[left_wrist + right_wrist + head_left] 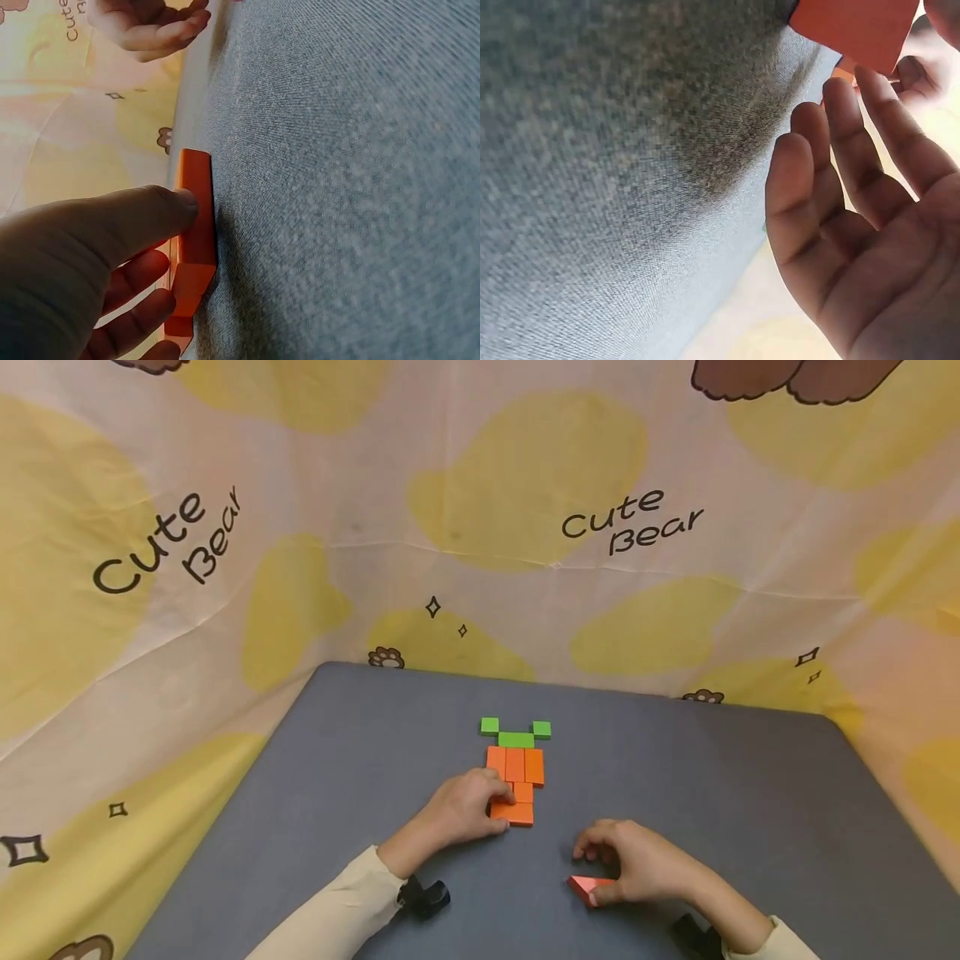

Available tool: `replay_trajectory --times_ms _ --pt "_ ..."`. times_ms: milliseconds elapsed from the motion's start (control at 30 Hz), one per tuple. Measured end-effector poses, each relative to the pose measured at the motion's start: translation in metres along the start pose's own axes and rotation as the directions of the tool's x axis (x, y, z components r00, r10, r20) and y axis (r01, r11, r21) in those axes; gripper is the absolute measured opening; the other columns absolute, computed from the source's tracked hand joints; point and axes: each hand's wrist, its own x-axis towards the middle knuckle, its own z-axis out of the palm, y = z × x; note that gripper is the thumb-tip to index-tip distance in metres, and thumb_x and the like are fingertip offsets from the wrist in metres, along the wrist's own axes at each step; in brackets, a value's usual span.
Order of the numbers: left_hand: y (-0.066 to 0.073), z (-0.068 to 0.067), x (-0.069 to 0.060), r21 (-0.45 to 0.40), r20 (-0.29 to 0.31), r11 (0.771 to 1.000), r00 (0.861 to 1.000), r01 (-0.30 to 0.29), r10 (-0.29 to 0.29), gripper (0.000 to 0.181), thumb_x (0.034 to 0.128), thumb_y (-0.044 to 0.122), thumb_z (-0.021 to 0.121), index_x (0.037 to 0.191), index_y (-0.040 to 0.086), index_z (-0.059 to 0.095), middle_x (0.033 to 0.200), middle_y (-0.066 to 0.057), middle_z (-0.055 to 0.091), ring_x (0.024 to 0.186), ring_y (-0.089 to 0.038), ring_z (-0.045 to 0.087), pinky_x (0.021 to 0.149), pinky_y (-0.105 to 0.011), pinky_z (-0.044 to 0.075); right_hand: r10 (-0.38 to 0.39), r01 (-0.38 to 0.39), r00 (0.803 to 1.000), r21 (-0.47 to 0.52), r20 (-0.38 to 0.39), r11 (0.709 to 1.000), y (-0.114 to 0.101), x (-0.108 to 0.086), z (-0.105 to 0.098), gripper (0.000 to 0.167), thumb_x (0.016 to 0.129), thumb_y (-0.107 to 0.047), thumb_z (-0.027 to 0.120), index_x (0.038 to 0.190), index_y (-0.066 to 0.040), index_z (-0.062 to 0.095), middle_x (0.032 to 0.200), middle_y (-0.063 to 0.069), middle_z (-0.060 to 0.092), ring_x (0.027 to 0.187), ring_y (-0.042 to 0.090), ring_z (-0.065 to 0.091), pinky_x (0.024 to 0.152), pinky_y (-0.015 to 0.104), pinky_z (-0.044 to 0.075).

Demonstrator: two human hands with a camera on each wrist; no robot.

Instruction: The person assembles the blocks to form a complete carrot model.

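Low on a flat block layout, my left hand [463, 806] touches the orange rectangular block [513, 815]. Its thumb rests against the near face, and the other fingers lie loosely bent along the left side. Above that block sits a small orange block [523, 792], partly covered by the fingers, then three upright orange blocks [515, 764] side by side. To the right and nearer, my right hand [647, 864] pinches a red triangular block [585, 888] between thumb and fingertip, its other fingers loosely bent. The same red block [855, 30] fills the top of the right wrist view.
Past the orange blocks lie a green rectangular block [516, 740] and two small green blocks, left [490, 725] and right [542, 728]. All rest on a grey cloth-covered table [337, 743]. A printed curtain [495, 527] stands around its back and sides.
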Motion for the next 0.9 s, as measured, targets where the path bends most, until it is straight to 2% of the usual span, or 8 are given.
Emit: replay_trajectory --times_ms 233,367,467,567,667,800,900 --pt "-0.002 -0.007 -0.002 0.001 -0.005 1.000 1.000 -0.008 0.008 0.023 0.0786 0.024 0.076 0.101 0.019 0.074 0.097 0.008 0.066 0.085 -0.007 0.058 0.075 -0.024 0.050 -0.045 0.044 0.999 0.053 0.020 0.998 -0.003 -0.002 0.001 0.035 0.070 -0.031 0.085 0.098 -0.024 0.066 0.085 -0.013 0.058 0.075 -0.001 0.051 0.064 0.019 0.044" --pt "-0.003 -0.009 -0.003 -0.019 -0.025 1.000 1.000 -0.001 0.001 0.024 0.0785 0.025 0.077 0.101 0.019 0.073 0.093 0.007 0.065 0.080 -0.007 0.055 0.070 -0.022 0.047 -0.080 0.078 0.996 0.076 0.024 0.994 -0.003 -0.003 0.004 0.030 0.069 -0.020 0.084 0.092 -0.026 0.065 0.080 -0.016 0.058 0.072 -0.003 0.051 0.061 0.017 0.043" --pt "-0.007 -0.012 -0.002 -0.037 -0.047 0.999 0.999 0.003 -0.004 0.024 0.0790 0.027 0.076 0.101 0.018 0.073 0.090 0.005 0.063 0.078 -0.009 0.054 0.068 -0.020 0.044 -0.072 0.070 0.997 0.072 0.025 0.995 -0.004 -0.002 0.004 0.027 0.069 -0.017 0.082 0.088 -0.028 0.066 0.078 -0.018 0.058 0.070 -0.004 0.050 0.061 0.017 0.043" --pt "-0.011 -0.016 0.000 -0.053 -0.071 0.998 0.997 0.018 -0.022 0.025 0.0798 0.028 0.076 0.103 0.017 0.072 0.090 0.005 0.062 0.078 -0.010 0.054 0.069 -0.021 0.045 -0.047 0.046 0.999 0.052 0.012 0.998 -0.007 0.001 0.003 0.025 0.070 -0.017 0.080 0.087 -0.028 0.066 0.077 -0.019 0.058 0.069 -0.003 0.051 0.061 0.018 0.044" --pt "-0.015 -0.018 0.001 -0.067 -0.090 0.997 0.995 0.041 -0.047 0.025 0.0811 0.029 0.074 0.104 0.018 0.072 0.091 0.006 0.062 0.079 -0.008 0.054 0.070 -0.021 0.046 -0.059 0.059 0.998 0.007 -0.035 0.998 -0.011 0.007 0.002 0.022 0.072 -0.019 0.080 0.088 -0.028 0.068 0.080 -0.019 0.060 0.070 -0.003 0.051 0.062 0.018 0.044" --pt "-0.019 -0.018 -0.001 -0.081 -0.099 0.993 0.991 0.081 -0.089 0.022 0.0822 0.030 0.075 0.102 0.020 0.073 0.091 0.008 0.062 0.079 -0.007 0.054 0.069 -0.021 0.046 -0.096 0.090 0.991 -0.067 -0.095 0.994 -0.022 0.023 0.004 0.019 0.076 -0.022 0.078 0.093 -0.025 0.070 0.085 -0.017 0.059 0.072 -0.003 0.050 0.064 0.019 0.044" --pt "-0.021 -0.019 -0.002 -0.089 -0.099 0.992 0.990 0.090 -0.099 0.021 0.0824 0.030 0.075 0.102 0.021 0.073 0.092 0.008 0.063 0.080 -0.008 0.056 0.069 -0.022 0.047 -0.103 0.090 0.987 -0.107 -0.123 0.990 -0.033 0.038 0.009 0.018 0.077 -0.024 0.077 0.095 -0.023 0.072 0.084 -0.016 0.058 0.070 -0.002 0.049 0.063 0.018 0.043"
